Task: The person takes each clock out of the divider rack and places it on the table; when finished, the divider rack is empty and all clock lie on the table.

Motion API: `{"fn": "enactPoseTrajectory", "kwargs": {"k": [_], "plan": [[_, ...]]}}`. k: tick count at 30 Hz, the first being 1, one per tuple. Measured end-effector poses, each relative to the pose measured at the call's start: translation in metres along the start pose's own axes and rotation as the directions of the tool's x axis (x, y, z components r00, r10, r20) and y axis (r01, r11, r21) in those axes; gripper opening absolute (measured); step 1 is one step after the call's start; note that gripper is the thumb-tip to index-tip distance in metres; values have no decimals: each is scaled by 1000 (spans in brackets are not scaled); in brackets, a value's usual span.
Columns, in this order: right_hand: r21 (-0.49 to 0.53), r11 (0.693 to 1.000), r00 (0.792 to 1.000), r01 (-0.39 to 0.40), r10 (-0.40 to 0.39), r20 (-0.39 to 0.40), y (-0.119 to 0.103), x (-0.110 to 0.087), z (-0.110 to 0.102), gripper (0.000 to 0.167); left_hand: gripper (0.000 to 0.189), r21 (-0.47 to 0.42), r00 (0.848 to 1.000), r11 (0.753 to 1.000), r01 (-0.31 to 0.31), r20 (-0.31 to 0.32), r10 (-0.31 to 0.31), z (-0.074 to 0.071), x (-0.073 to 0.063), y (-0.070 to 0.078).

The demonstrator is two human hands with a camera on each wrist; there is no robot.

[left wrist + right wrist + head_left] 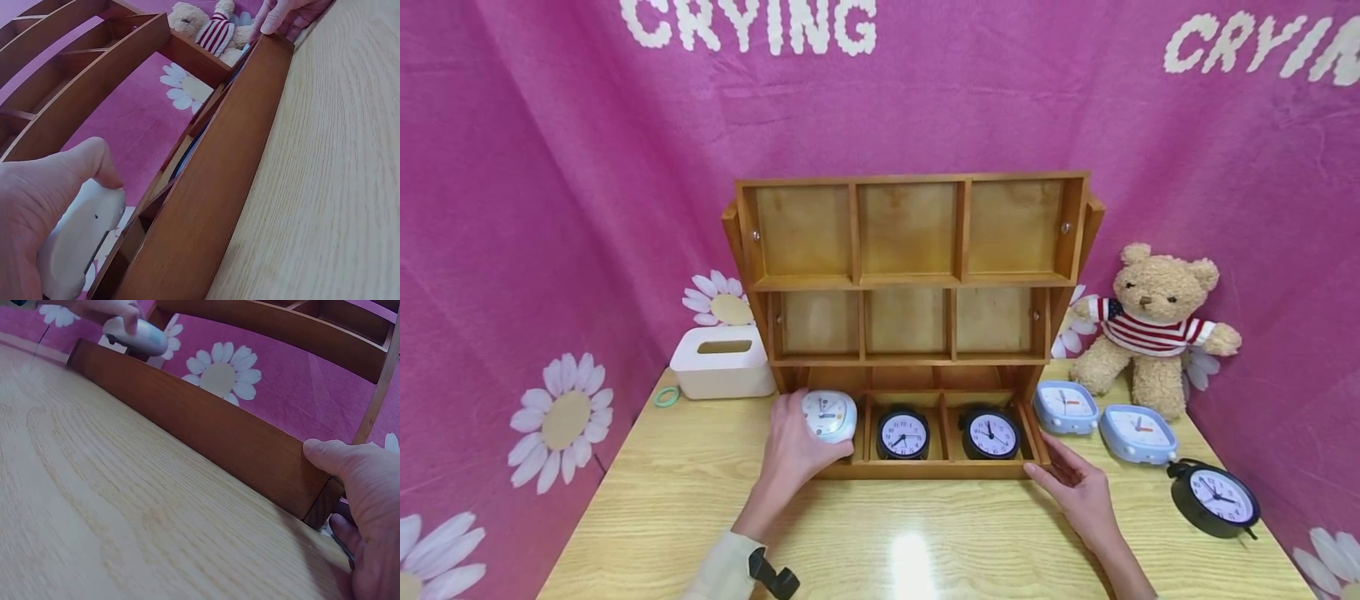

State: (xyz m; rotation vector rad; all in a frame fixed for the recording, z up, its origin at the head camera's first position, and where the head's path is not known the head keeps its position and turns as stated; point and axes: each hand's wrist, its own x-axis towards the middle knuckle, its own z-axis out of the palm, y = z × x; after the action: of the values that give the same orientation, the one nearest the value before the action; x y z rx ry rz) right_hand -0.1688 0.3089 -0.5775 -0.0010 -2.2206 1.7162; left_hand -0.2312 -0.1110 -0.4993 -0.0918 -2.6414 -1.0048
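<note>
"While the pink cloth [925, 108] hangs behind the shelf [902, 283], why does everything stand so near that shelf?"

"Probably for reach. The table [1000, 533] bears it all, with the shelf in the middle. A bear [1150, 331] sits upright to the shelf's right, apparently backed by the cloth; a white box [722, 383] stands just off the shelf's left side, perhaps merely parked."

"And the hands?"

"The right hand [1078, 492] has its grip round the shelf's lower right corner, thumb on the front, fingers behind the end, I'd guess to steady it. The left hand [793, 450] has its grip closed round a pale clock [830, 415] at the left end of the shelf's bottom row. It's held by the edge, which keeps most of the dial uncovered. Whether the clock touches the shelf, I can't tell."

"How many of each?"

"One shelf, three rows of three spaces; one bear; one box; six clocks. Beyond the pale one, a black clock [903, 436] sits bottom middle in the shelf and a second black clock [991, 434] bottom right. Right of the shelf are a blue clock [1066, 407], another blue clock [1138, 434] and a third black clock [1215, 498]. Smallest, one green ring [666, 397], left of the shelf."
</note>
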Motion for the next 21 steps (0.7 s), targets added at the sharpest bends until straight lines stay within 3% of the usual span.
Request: {"fn": "enactPoseTrajectory", "kwargs": {"k": [8,14,21], "plan": [[3,1000,1000,11,-11,8,1,0,0,57,108,-22,997,998,54,-48,-55,-9,-15,-7],[-2,1000,1000,12,-12,6,0,1,0,57,100,-54,990,995,78,-109,-84,-17,-26,-17],[-4,1000,1000,3,-3,8,-1,0,0,57,102,-79,988,988,130,-75,-136,-30,-30,-29]]}}
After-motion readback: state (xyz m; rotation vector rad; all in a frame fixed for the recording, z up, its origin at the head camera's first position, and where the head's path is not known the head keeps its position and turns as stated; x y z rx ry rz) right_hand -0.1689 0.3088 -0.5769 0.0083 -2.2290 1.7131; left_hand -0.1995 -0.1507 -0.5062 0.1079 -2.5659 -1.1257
